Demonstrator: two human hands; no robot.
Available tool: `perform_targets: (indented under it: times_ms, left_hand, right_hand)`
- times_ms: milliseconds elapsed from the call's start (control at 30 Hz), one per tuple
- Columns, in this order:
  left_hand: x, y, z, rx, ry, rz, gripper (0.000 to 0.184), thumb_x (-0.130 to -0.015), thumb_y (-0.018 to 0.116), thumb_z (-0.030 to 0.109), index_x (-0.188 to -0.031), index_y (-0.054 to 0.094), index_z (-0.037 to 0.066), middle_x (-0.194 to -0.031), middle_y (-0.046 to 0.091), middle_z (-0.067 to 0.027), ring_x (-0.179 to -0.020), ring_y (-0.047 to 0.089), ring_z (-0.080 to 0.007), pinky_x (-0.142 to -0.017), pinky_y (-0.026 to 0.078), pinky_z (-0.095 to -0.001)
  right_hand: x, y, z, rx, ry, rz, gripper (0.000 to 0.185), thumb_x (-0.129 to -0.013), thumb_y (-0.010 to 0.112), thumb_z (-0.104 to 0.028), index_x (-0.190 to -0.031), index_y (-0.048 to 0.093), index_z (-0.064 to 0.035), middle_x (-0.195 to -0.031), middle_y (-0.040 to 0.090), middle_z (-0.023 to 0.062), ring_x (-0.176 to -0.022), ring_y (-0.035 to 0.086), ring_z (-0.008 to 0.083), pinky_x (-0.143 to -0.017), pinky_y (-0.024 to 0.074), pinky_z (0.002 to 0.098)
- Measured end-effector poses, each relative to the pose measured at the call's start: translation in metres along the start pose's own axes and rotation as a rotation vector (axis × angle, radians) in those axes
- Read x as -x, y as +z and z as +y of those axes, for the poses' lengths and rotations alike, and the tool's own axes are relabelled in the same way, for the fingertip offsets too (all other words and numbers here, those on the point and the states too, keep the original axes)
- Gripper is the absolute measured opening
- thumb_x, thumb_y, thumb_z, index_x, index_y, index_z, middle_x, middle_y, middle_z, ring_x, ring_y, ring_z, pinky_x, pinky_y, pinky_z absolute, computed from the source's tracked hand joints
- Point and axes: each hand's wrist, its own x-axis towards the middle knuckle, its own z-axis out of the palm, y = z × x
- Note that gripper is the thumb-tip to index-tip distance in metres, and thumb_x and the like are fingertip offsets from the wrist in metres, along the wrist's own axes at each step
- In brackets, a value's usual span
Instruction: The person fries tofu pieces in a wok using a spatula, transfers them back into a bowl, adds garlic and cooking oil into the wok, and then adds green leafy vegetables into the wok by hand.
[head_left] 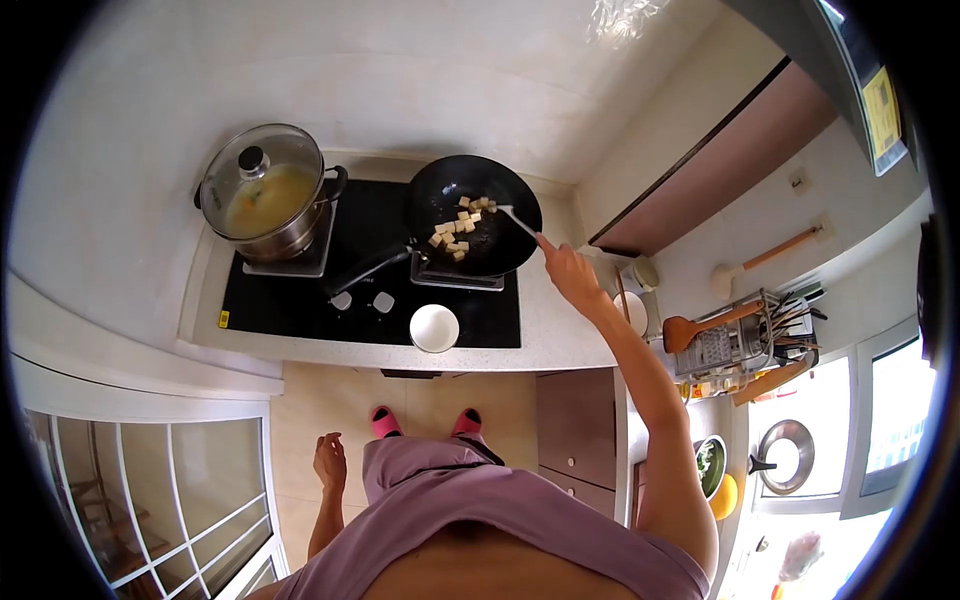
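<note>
My right hand (pixel 572 274) is closed round the handle of a light spatula (pixel 520 221), whose head is among pale cubes (pixel 459 228) in a black wok (pixel 505 258). The wok sits on the right burner, its long handle (pixel 372 269) pointing down and left with no hand on it. A white bowl (pixel 434 328) stands at the front edge of the black stove (pixel 270 305). My left hand (pixel 330 461) hangs beside my body, below the counter's edge, its fingers loosely bent and holding nothing.
A steel pot (pixel 270 240) with a glass lid and yellowish liquid is on the left burner. To the right are a utensil rack (pixel 745 340), a wooden spatula (pixel 680 334), a white bowl (pixel 631 313), a bowl of greens (pixel 710 466) and a hanging pan (pixel 801 457).
</note>
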Motion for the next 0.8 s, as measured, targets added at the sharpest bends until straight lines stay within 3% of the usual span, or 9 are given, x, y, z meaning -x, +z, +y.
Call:
perform_targets:
  times_ms: [167, 367, 467, 533, 567, 633, 667, 733, 800]
  left_hand:
    - [0.005, -0.002, -0.001, 0.022, -0.051, -0.007, 0.015, -0.084, 0.052, 0.008, -0.093, 0.063, 0.01, -0.085, 0.06, -0.0099, -0.068, 0.059, -0.0247, -0.058, 0.046, -0.0367]
    - [0.027, 0.01, -0.021, -0.002, -0.057, 0.012, 0.015, -0.084, 0.051, 0.008, -0.092, 0.063, 0.011, -0.085, 0.06, -0.0103, -0.071, 0.059, -0.028, -0.06, 0.046, -0.0386]
    - [0.037, 0.008, -0.014, 0.021, -0.111, -0.045, 0.016, -0.084, 0.05, 0.008, -0.092, 0.064, 0.011, -0.086, 0.06, -0.0107, -0.074, 0.059, -0.0299, -0.062, 0.047, -0.04]
    - [0.04, 0.015, -0.02, -0.005, -0.118, -0.045, 0.016, -0.083, 0.05, 0.008, -0.092, 0.064, 0.011, -0.086, 0.06, -0.0107, -0.074, 0.059, -0.0297, -0.062, 0.047, -0.0402]
    - [0.039, 0.017, -0.02, -0.006, -0.119, -0.045, 0.016, -0.083, 0.05, 0.008, -0.092, 0.064, 0.011, -0.086, 0.06, -0.0107, -0.074, 0.059, -0.0297, -0.062, 0.047, -0.0402]
    - [0.039, 0.02, -0.019, -0.001, -0.109, -0.027, 0.016, -0.083, 0.051, 0.008, -0.091, 0.064, 0.011, -0.085, 0.06, -0.0104, -0.073, 0.059, -0.0289, -0.062, 0.046, -0.0392]
    - [0.04, 0.018, -0.016, -0.002, -0.111, -0.029, 0.016, -0.083, 0.051, 0.008, -0.091, 0.064, 0.011, -0.085, 0.06, -0.0104, -0.073, 0.059, -0.0289, -0.062, 0.046, -0.0392]
    - [0.041, 0.014, -0.008, 0.012, -0.099, 0.036, 0.016, -0.084, 0.051, 0.009, -0.092, 0.064, 0.012, -0.084, 0.06, -0.0099, -0.072, 0.059, -0.0281, -0.061, 0.046, -0.0387]
    - [0.044, 0.018, -0.016, 0.0, -0.094, 0.03, 0.015, -0.084, 0.051, 0.01, -0.091, 0.064, 0.012, -0.083, 0.06, -0.0097, -0.071, 0.059, -0.0276, -0.061, 0.046, -0.0386]
  right_hand:
    - [-0.032, 0.015, -0.011, -0.161, 0.07, 0.075, 0.044, -0.085, 0.048, -0.007, -0.129, 0.041, -0.0108, -0.075, 0.058, 0.0199, -0.065, 0.059, 0.0372, -0.06, 0.0488, 0.0449]
    - [-0.016, -0.012, -0.01, -0.282, -0.038, -0.139, 0.041, -0.083, 0.05, -0.008, -0.124, 0.045, -0.0055, -0.072, 0.06, 0.0195, -0.073, 0.061, 0.0373, -0.066, 0.0486, 0.047]
    - [-0.009, -0.026, 0.025, -0.31, -0.093, -0.017, 0.032, -0.084, 0.05, -0.011, -0.116, 0.051, -0.0041, -0.076, 0.061, 0.0202, -0.074, 0.06, 0.0393, -0.067, 0.0472, 0.0482]
    - [-0.026, -0.015, 0.061, -0.3, -0.152, 0.079, 0.025, -0.087, 0.048, -0.013, -0.107, 0.057, -0.0014, -0.062, 0.055, 0.0186, -0.053, 0.055, 0.0325, -0.049, 0.0441, 0.0402]
    - [-0.037, -0.023, 0.072, -0.3, -0.151, 0.079, 0.025, -0.087, 0.048, -0.013, -0.107, 0.057, -0.0014, -0.062, 0.055, 0.0186, -0.053, 0.055, 0.0325, -0.049, 0.0441, 0.0402]
    - [-0.059, -0.05, 0.083, -0.714, 0.403, -0.641, 0.016, -0.086, 0.047, -0.012, -0.075, 0.054, -0.0033, -0.058, 0.051, 0.0061, -0.042, 0.047, 0.0159, -0.035, 0.0365, 0.0302]
    - [-0.066, -0.06, 0.084, -0.714, 0.402, -0.643, 0.016, -0.086, 0.047, -0.012, -0.075, 0.054, -0.0033, -0.058, 0.051, 0.0061, -0.042, 0.047, 0.0159, -0.035, 0.0365, 0.0302]
    - [-0.075, -0.074, 0.085, -0.893, 0.552, -0.914, 0.021, -0.085, 0.046, -0.013, -0.065, 0.047, -0.0063, -0.054, 0.04, -0.0018, -0.038, 0.03, 0.0046, -0.031, 0.0231, 0.0189]
    - [-0.086, -0.069, 0.086, -0.89, 0.556, -0.996, 0.023, -0.087, 0.046, -0.015, -0.066, 0.047, -0.0059, -0.054, 0.04, -0.0015, -0.039, 0.03, 0.0039, -0.031, 0.0211, 0.0177]
